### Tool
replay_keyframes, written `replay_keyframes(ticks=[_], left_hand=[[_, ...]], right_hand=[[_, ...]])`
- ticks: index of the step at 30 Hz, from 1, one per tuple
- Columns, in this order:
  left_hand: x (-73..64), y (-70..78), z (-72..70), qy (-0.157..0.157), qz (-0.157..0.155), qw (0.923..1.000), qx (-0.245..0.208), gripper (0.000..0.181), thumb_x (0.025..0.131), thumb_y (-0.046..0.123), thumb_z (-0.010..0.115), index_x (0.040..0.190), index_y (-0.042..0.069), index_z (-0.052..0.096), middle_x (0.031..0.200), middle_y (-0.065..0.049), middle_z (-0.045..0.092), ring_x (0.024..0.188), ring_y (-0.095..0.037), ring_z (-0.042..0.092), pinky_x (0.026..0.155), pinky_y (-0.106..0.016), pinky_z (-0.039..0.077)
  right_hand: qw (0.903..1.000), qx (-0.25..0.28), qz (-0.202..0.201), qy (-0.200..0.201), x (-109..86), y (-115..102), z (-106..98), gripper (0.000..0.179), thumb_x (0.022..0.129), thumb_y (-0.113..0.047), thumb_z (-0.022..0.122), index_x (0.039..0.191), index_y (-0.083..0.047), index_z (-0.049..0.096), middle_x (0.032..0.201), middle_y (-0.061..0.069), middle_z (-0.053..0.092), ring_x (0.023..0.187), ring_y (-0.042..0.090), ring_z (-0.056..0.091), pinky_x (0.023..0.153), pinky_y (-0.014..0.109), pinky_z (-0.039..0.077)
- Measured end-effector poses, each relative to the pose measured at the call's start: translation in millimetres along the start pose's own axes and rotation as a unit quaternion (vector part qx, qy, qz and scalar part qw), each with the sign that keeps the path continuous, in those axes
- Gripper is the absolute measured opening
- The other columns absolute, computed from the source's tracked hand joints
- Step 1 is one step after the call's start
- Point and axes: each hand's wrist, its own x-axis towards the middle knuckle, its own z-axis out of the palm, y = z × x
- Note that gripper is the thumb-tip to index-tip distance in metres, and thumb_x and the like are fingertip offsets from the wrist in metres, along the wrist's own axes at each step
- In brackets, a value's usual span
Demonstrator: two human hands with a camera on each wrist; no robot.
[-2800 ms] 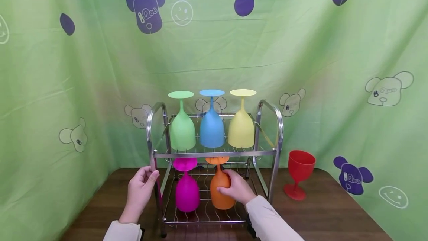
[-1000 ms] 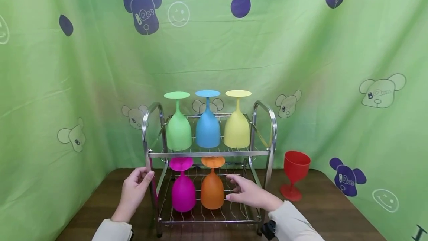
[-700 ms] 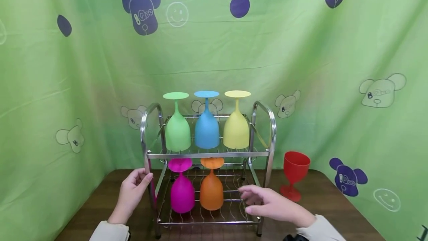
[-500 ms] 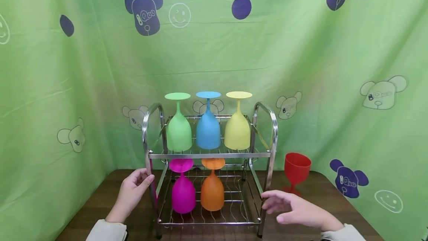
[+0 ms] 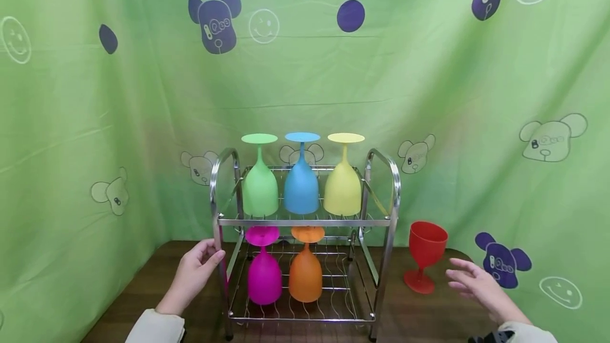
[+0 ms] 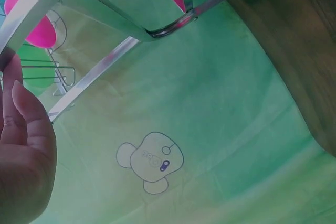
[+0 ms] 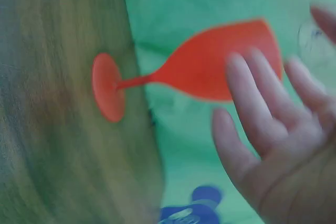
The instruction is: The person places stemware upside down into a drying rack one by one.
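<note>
My left hand [image 5: 193, 274] pinches the left front post of a two-tier metal rack [image 5: 305, 222], its fingertips on the metal. My right hand [image 5: 481, 287] is raised just right of a red goblet [image 5: 428, 245] standing upright on the table, fingers spread and nothing held. In the right wrist view those fingers overlap the bowl of the red goblet [image 7: 210, 66]. Upside down on the rack's upper tier are a green goblet [image 5: 260, 192], a blue goblet [image 5: 301, 189] and a yellow goblet [image 5: 342, 189]. Below them, also inverted, sit a magenta goblet [image 5: 265, 277] and an orange goblet [image 5: 306, 275].
The rack stands on a dark wooden table [image 5: 419, 322]. A green patterned curtain [image 5: 305, 73] hangs behind and along both sides. On the lower tier, bare wires run to the right of the orange goblet.
My right hand has let go of the orange goblet on the lower tier. It has moved right, out past the rack to the red goblet. The left hand stays at the post.
</note>
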Motion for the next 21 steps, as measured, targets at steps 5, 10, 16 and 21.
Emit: replay_keyframes(ticks=[5,10,16,21], left_hand=[[-0.3,-2.0,0.0,-0.003,0.011,0.9997,0.023,0.013,0.086,0.001,0.066,0.098,-0.002,0.063,0.075,0.001,0.062,0.064,-0.003,0.048,0.061,-0.025,0.043],[-3.2,-3.8,4.4,0.002,0.021,0.999,0.04,0.013,0.085,0.002,0.067,0.098,-0.001,0.064,0.075,0.001,0.063,0.064,-0.002,0.049,0.061,-0.026,0.044],[-8.4,-6.3,8.4,0.016,0.049,0.9978,0.042,0.013,0.084,0.002,0.068,0.096,-0.002,0.064,0.073,0.002,0.062,0.062,0.0,0.047,0.057,-0.025,0.043],[-9.1,-8.2,4.4,0.042,0.07,0.995,0.058,0.013,0.082,0.0,0.069,0.094,-0.004,0.066,0.072,0.0,0.063,0.063,0.0,0.048,0.057,-0.025,0.043]], right_hand=[[0.993,-0.023,0.081,0.082,14.4,12,-2,0.074,0.098,-0.023,0.052,0.142,0.018,0.009,0.123,0.031,0.056,0.079,-0.002,0.06,0.077,0.025,0.051],[0.99,-0.006,0.102,0.097,17.8,27,1,0.082,0.096,-0.022,0.055,0.141,0.019,0.001,0.118,0.032,0.057,0.079,0.003,0.062,0.078,0.028,0.052],[0.9893,-0.017,0.111,0.093,20.0,35,8,0.089,0.094,-0.023,0.058,0.139,0.022,-0.005,0.13,0.044,0.039,0.097,0.031,0.064,0.085,0.042,0.051],[0.9899,-0.05,0.089,0.097,34.3,31,17,0.091,0.093,-0.022,0.058,0.138,0.023,-0.007,0.134,0.048,0.029,0.115,0.052,0.048,0.092,0.051,0.046]])
